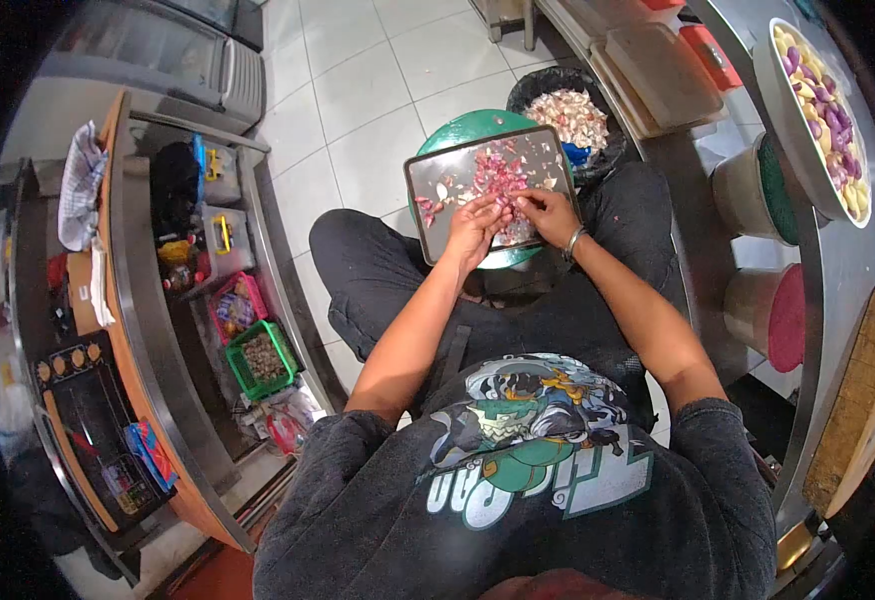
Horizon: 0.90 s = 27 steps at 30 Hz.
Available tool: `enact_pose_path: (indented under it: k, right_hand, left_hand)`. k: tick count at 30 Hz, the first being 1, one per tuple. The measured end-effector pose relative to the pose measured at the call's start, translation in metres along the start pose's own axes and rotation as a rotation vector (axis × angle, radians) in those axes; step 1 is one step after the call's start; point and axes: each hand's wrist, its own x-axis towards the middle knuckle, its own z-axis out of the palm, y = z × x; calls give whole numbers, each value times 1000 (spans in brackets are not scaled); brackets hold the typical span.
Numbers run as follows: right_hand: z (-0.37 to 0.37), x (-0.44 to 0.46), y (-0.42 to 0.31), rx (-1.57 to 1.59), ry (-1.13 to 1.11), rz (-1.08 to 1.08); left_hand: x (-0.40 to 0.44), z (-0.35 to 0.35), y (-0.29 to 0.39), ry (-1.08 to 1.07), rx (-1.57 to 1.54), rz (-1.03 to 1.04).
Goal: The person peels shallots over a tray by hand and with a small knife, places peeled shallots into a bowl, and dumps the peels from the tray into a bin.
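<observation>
Our left hand (472,228) and right hand (554,216) pinch seemingly one small onion (507,201), probably light, slippery, best held at its ends.

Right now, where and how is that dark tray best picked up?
Probably take the tray by its short sides: left hand from the left, right hand from the right, fingers curled under. Its flat corners jut past the green top beneath, and loose peelings on it favour a level lift.

On a shelf, a green basket (277,386) sits beside a pink basket (222,322), near clear boxes (226,232) with yellow latches. Across the room, a tub (751,306) with a pink lid stands near another tub (738,192).
</observation>
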Motion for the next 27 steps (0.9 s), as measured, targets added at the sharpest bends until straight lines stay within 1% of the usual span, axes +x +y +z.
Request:
enact_pose_path:
  k: [2, 3, 5, 8, 9, 11, 12, 14, 21, 23, 27]
  right_hand:
    - [2, 3, 12, 113, -20, 15]
    - [2, 1, 10, 115, -19, 16]
    - [4, -1, 5, 137, -6, -98]
    - [8, -1, 8, 112, -18, -149]
    - [7, -2, 5, 112, -18, -149]
    - [2, -3, 0, -29, -93, -40]
    - [1, -4, -4, -29, -93, -41]
    - [1, -7, -12, -24, -67, -162]
    - [2, -8, -15, -63, -40, -144]
    - [2, -8, -12, -35, -57, -69]
    - [1, -3, -3, -70, -31, -130]
  left_hand:
    - [0, 0, -1, 9, 8, 19]
    - [0, 0, -2, 10, 8, 16]
    - [1, -1, -4, 14, 13, 38]
    - [3, -6, -6, -8, 40, 49]
    - [3, -7, -6, -8, 40, 49]
    - [3, -8, -7, -34, 63, 37]
    - [3, -6, -6, -34, 63, 37]
    - [2, -5, -6, -19, 63, 27]
    - [4, -8, -9, -16, 32, 43]
    - [5, -9, -10, -17, 48, 30]
    - [3, -7, -8, -33, 59, 19]
